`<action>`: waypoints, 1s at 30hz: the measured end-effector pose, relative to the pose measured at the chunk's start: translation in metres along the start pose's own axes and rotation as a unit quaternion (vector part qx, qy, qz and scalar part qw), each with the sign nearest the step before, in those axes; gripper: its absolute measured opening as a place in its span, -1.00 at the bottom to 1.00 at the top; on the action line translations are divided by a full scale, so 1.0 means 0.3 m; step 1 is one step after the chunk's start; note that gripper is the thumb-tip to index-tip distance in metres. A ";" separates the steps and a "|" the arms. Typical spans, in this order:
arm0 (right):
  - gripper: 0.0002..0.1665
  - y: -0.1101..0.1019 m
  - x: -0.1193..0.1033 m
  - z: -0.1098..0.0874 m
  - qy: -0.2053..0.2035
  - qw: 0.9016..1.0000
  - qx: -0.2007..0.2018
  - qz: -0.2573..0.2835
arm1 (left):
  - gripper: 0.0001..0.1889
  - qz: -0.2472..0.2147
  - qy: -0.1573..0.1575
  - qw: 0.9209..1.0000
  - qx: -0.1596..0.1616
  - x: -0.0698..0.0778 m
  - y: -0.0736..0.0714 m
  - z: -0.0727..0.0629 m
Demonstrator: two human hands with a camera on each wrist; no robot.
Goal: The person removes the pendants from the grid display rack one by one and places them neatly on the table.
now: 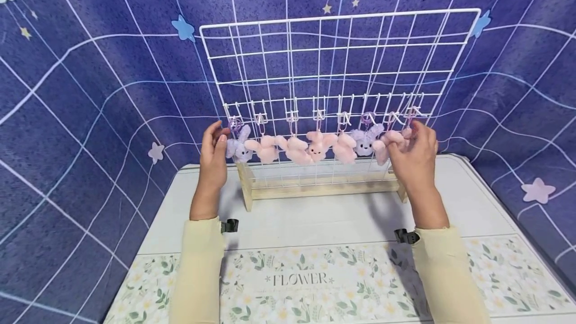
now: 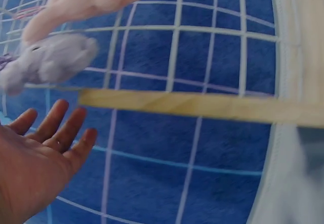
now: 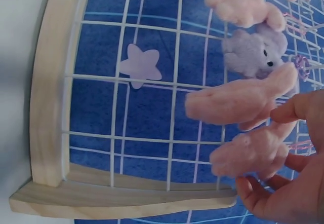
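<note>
Apparently steadying it, the right grip [image 1: 417, 156] is pinching the rightmost bunny [image 3: 248, 153]; the left grip [image 1: 213, 156], fingers apart, is hovering centre-left.

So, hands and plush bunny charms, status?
Left hand empty beside leftmost lavender plush bunny. Right hand gripping rightmost pink plush bunny. Neighbouring pink plush bunny close alongside.
</note>
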State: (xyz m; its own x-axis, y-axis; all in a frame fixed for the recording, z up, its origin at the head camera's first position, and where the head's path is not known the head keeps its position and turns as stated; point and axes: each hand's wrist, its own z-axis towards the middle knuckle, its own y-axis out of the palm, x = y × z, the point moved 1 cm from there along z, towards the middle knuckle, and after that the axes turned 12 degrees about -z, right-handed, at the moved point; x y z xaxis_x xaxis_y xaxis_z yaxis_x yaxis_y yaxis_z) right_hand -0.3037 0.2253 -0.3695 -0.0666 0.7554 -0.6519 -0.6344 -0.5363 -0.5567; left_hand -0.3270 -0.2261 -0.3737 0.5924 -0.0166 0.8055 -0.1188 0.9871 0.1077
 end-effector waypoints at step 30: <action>-0.40 -0.123 -0.052 0.001 0.052 0.891 0.014 0.451 | -0.45 -0.086 -0.036 0.995 0.040 -0.269 0.063 0.020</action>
State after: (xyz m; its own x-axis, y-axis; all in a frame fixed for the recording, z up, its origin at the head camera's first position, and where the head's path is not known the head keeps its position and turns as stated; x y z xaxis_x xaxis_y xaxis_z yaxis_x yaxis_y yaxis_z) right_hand -0.2796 0.2335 -0.3387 -0.4874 -0.0173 -0.8730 -0.3782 -0.8970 0.2289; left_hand -0.3818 -0.2070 -0.4333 0.5509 -0.1990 0.8105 -0.0858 0.9525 0.2922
